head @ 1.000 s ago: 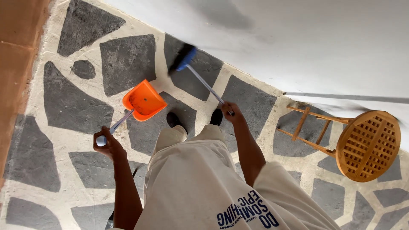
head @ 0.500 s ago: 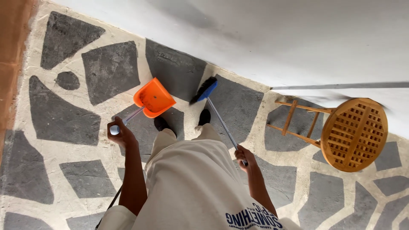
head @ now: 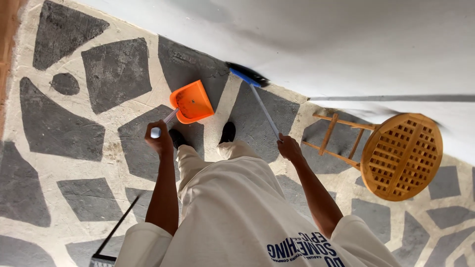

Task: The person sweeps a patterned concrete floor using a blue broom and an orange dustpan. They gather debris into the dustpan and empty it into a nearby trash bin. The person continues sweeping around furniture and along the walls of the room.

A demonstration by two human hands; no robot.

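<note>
This looks like a home, perhaps a porch or a plain room of a house. The floor (head: 74, 123) is crazy paving, dark irregular stone slabs set in wide pale mortar, and it meets a bare white-painted wall (head: 346, 44). A round-topped wooden stool (head: 391, 153) with a slatted lattice seat stands against that wall. An orange dustpan (head: 192, 101) and a blue-headed broom (head: 250, 79) speak of household cleaning.

A grey-and-cream crazy-paved stone floor (head: 99, 74) meets a white wall (head: 321, 39), with a round wooden stool (head: 401, 155) nearby.
</note>
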